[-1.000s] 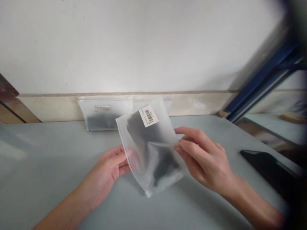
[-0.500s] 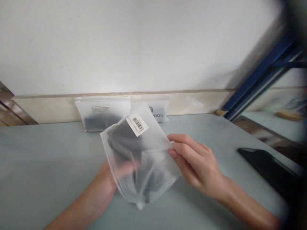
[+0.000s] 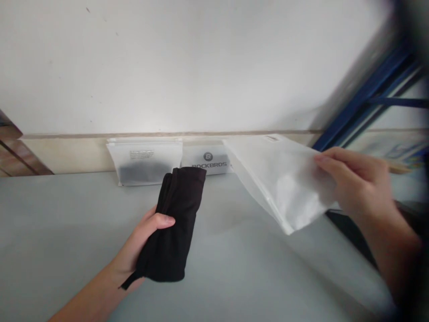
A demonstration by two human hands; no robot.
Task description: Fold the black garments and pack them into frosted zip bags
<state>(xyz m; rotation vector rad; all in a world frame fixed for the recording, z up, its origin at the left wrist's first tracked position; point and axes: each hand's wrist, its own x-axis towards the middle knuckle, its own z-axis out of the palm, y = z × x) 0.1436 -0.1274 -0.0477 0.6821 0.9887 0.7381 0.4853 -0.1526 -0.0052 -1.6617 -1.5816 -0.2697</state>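
A folded piece of black fabric (image 3: 177,223) with a small strap at its lower end is gripped in my left hand (image 3: 140,241), thumb pressed on top; what kind of item it is does not show. My right hand (image 3: 358,183) pinches the side of a frosted plastic zip bag (image 3: 278,179). The bag hangs tilted, its slider edge facing down and left, and I see no dark content inside it. A bit of the bag's barcode label shows at its top. The two hands are well apart above the table.
Against the wall at the back of the grey table (image 3: 67,232) stand a frosted zip bag (image 3: 144,161) with dark contents and another package (image 3: 211,158) marked ROCKBROS. A dark flat object (image 3: 351,232) lies at the right, partly behind my right arm. A blue metal frame (image 3: 362,103) rises beyond.
The black fabric has come out of the frosted bag in my left hand, which was inside it. My right hand has carried the bag up and to the right.
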